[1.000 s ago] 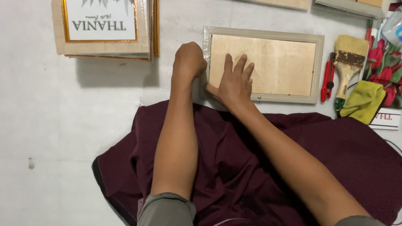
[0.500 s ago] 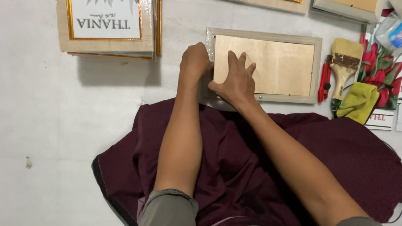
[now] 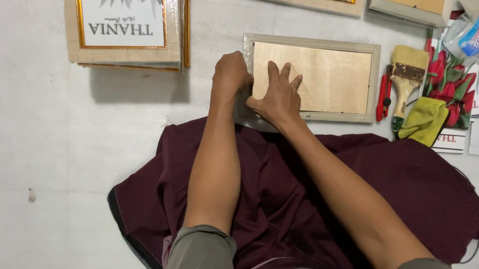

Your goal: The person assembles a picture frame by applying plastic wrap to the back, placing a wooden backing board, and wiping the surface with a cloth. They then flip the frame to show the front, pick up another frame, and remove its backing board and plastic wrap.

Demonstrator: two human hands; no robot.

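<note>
Left hand (image 3: 230, 74) is gripping the left edge of the frame (image 3: 316, 78) (lying face-down, wooden backing up). Right hand (image 3: 278, 93) is pressing flat on the backing. Brush (image 3: 404, 76) is lying just beside the frame.

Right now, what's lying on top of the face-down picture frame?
Both hands: the left hand grips the frame at its left edge, the right hand presses its wooden backing. Whatever is beneath the backing is hidden.
</note>
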